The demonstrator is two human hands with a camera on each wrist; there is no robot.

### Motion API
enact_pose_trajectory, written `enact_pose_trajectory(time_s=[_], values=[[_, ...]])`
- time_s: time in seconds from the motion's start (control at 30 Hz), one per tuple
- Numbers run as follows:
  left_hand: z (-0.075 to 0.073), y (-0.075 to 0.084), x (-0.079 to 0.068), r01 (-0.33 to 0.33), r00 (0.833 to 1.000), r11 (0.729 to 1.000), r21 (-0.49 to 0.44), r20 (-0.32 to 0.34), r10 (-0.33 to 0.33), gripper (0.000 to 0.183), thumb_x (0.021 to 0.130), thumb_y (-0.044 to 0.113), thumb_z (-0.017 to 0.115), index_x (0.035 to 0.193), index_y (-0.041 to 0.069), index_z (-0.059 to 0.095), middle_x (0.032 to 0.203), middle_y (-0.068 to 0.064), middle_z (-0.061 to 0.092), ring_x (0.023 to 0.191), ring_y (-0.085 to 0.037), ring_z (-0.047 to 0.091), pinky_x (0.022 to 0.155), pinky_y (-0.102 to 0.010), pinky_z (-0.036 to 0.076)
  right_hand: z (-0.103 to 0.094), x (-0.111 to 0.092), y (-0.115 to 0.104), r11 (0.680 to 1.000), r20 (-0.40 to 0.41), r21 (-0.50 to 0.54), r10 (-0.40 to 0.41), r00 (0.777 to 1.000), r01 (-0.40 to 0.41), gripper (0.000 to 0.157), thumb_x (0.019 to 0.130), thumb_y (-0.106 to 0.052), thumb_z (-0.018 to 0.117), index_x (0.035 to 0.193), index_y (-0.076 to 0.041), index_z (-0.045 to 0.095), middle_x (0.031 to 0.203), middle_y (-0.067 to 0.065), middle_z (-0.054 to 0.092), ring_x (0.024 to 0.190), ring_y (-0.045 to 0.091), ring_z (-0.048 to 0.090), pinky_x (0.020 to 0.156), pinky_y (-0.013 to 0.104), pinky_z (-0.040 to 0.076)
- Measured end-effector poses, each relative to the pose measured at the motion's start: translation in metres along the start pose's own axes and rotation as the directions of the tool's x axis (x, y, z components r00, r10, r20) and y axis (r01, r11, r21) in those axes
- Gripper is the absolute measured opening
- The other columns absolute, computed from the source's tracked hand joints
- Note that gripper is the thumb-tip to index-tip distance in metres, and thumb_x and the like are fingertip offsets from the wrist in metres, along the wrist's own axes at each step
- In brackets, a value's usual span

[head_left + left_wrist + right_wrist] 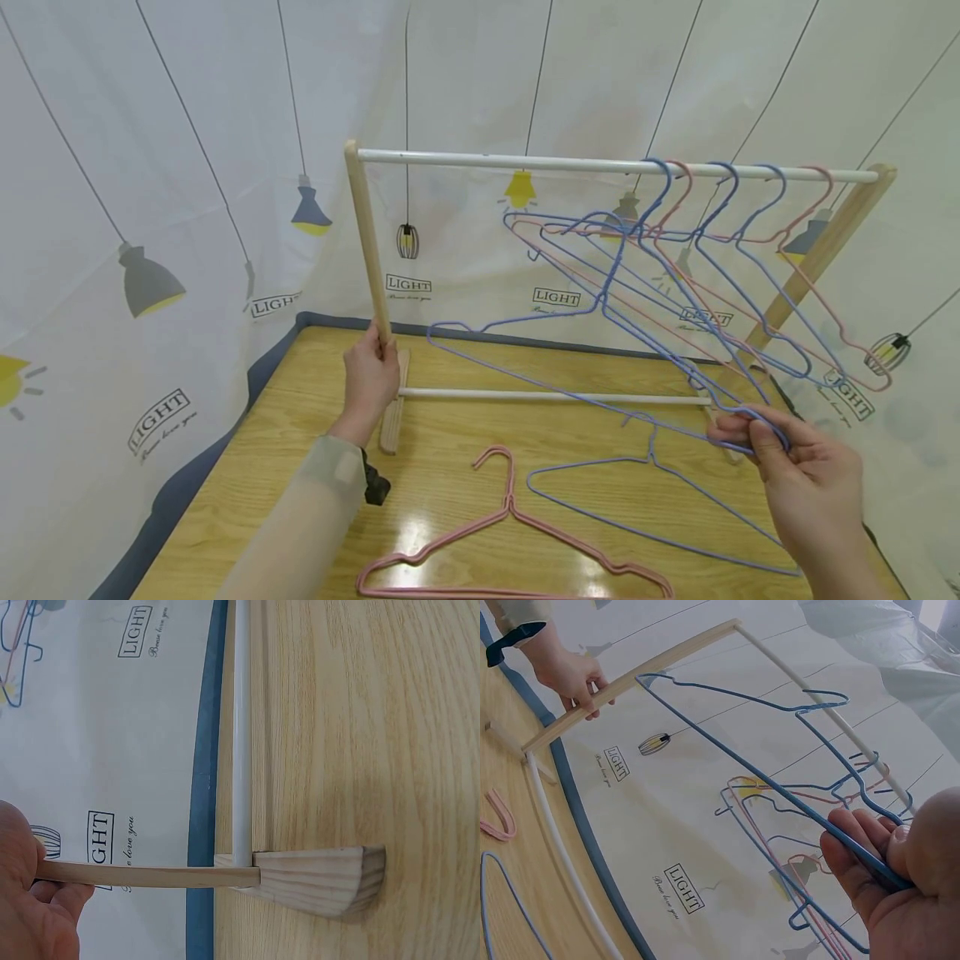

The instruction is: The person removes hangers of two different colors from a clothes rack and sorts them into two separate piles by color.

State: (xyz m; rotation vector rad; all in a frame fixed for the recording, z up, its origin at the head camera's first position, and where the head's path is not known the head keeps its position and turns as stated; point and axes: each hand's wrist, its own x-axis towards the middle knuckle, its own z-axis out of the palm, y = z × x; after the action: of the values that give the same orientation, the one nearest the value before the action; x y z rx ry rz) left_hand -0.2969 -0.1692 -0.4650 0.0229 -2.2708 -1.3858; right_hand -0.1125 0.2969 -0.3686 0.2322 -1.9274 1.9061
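My right grip (pixel 810 471) pinches one end of a slim blue wire hanger (pixel 602 297), so the hanger reaches leftward from my fingers, its long axis slanting. I judge the key relation is hook to round white rail (pixel 487 158): in the head view, the hook appears below it. My left grip (pixel 370 371) clasps the pale wooden upright (pixel 369 242).

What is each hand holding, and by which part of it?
The left hand grips a wooden post by its lower part; the right hand holds a blue hanger by one corner.
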Motion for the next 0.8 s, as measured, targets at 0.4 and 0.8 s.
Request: enact_pose_trajectory(time_s=[0.4, 0.8], values=[[-0.001, 0.001, -0.001, 0.004, 1.0, 1.0, 0.007, 0.01, -0.004, 0.041, 0.107, 0.0, 0.058, 0.148, 0.0, 0.057, 0.12, -0.027, 0.072, 0.097, -0.033, 0.073, 0.075, -0.046, 0.06, -0.018, -0.023, 0.021, 0.991, 0.039, -0.027, 0.129, 0.991, -0.128, 0.031, 0.109, -0.008, 0.058, 0.129, 0.016, 0.062, 0.108, 0.014, 0.078, 0.094, 0.021, 0.078, 0.089, 0.03, 0.056], [-0.002, 0.005, -0.002, 0.016, 1.0, 1.0, 0.001, 0.019, -0.017, 0.044, 0.108, 0.001, 0.056, 0.151, -0.001, 0.054, 0.124, -0.028, 0.07, 0.102, -0.035, 0.073, 0.078, -0.048, 0.061, -0.045, -0.04, 0.054, 0.985, 0.036, 0.056, 0.159, 0.987, -0.161, 0.023, 0.108, -0.001, 0.055, 0.122, -0.002, 0.073, 0.104, 0.01, 0.079, 0.091, 0.019, 0.078, 0.084, 0.029, 0.059]])
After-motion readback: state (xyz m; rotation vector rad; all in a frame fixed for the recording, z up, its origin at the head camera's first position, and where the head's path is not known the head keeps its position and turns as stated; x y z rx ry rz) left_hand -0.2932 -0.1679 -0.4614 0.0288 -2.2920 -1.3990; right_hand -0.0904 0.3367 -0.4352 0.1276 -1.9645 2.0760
